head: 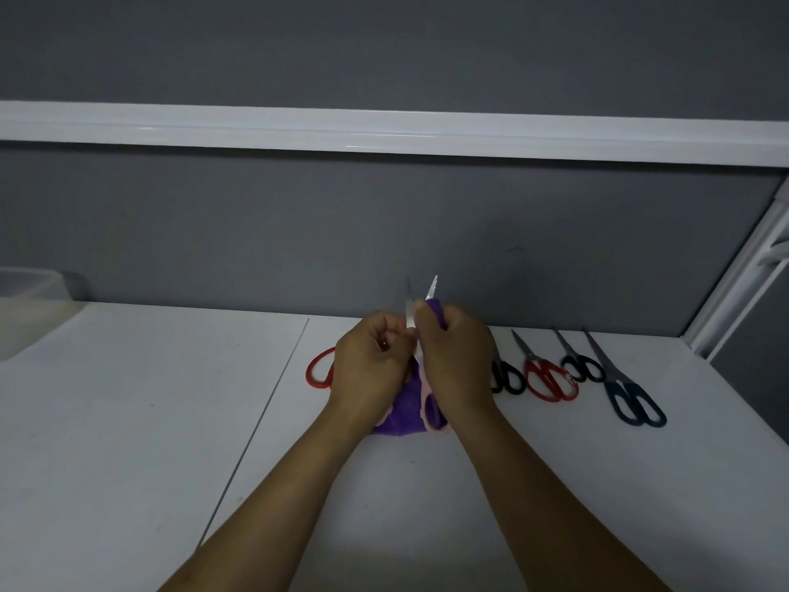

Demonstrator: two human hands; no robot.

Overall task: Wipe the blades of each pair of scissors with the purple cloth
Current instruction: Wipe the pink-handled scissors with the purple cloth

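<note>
Two bare forearms come up from the bottom edge and meet mid-table. Left hand (367, 361) has its fingers curled in around the pink scissors (425, 384), up near the base of the left blade. Right hand (454, 361) is clamped round the purple cloth (403, 414), with a bit of it pinched over the right blade just under the tip. The blades are spread in a narrow V pointing up and away, and the rest of the cloth hangs down between the wrists behind the pink handles.

Surface is a plain white table (128, 420) with a seam running diagonally across it. Behind it is a grey partition wall (256, 228) with a glossy white rail (384, 130) across it, plus a white frame post (734, 301) in the right corner. Lighting's pretty dim.

Laid out on the table: red-handled scissors (317, 371) poking out from behind the left hand, then to the right of the hands black scissors (508, 378), another red pair (548, 380), a small black pair (582, 367) and big dark blue scissors (632, 399), all blades pointing at the wall.

Only container is a translucent plastic tub (25, 309) at the far left edge; can't tell what's in it.
</note>
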